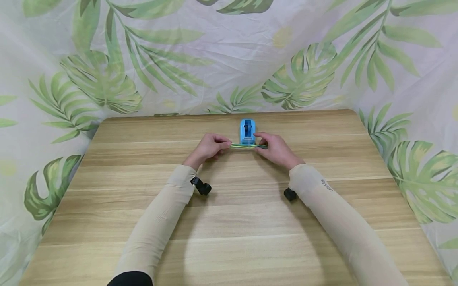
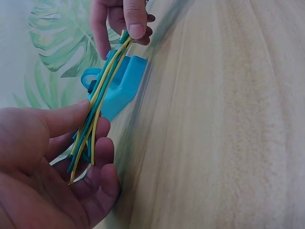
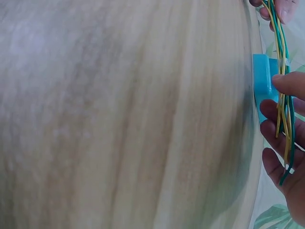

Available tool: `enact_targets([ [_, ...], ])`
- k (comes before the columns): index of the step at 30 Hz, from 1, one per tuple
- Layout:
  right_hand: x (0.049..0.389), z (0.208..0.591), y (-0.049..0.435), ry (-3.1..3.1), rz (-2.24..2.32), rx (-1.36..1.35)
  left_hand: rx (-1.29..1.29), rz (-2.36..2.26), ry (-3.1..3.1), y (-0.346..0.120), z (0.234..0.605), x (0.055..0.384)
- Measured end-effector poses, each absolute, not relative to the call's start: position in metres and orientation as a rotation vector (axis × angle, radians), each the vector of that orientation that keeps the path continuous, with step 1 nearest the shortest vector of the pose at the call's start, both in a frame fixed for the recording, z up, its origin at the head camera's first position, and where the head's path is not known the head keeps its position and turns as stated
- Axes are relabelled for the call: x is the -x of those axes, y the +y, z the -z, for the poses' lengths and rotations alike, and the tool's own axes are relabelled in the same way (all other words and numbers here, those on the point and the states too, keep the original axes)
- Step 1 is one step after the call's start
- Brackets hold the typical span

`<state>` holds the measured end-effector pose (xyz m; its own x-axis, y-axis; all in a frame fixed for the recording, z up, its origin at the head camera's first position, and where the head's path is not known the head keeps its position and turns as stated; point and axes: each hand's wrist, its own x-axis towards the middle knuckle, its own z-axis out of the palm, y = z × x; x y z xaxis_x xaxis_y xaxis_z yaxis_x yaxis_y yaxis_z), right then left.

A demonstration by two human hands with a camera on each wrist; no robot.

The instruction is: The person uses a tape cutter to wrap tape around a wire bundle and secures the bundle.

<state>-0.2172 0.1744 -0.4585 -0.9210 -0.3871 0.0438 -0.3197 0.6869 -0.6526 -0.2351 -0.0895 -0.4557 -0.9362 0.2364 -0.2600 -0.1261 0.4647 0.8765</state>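
A bundle of thin green and yellow wires [image 1: 244,145] is stretched sideways between the two hands. My left hand [image 1: 210,147] pinches its left end between thumb and fingers; loose wire ends [image 2: 85,143] lie over the curled fingers in the left wrist view. The other end is pinched by my right hand [image 1: 277,151], with wire tips [image 3: 287,157] hanging past the fingers in the right wrist view. Right behind the bundle stands a blue tape dispenser [image 1: 242,129]. One right finger reaches to the dispenser's right side; whether it touches is unclear.
The wood-grain table [image 1: 247,222] extends toward the wearer, and its far edge runs just behind the dispenser. A leaf-printed cloth [image 1: 229,51] hangs behind and at both sides. Small black wrist cameras [image 1: 203,187] sit on both sleeves.
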Motion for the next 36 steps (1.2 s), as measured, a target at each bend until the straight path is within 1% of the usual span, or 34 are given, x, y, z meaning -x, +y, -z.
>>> enact_targets([
  [8, 0.217, 0.459, 0.173, 2.791, 1.075, 0.591, -0.16, -1.449, 2.394, -0.089, 0.455, 0.236],
  [18, 0.216, 0.46, 0.17, 2.746, 1.187, 0.494, -0.316, -1.372, 2.491, -0.089, 0.45, 0.237],
  [36, 0.219, 0.459, 0.165, 2.763, 1.126, 0.501, -0.374, -1.285, 2.542, -0.087, 0.445, 0.238],
])
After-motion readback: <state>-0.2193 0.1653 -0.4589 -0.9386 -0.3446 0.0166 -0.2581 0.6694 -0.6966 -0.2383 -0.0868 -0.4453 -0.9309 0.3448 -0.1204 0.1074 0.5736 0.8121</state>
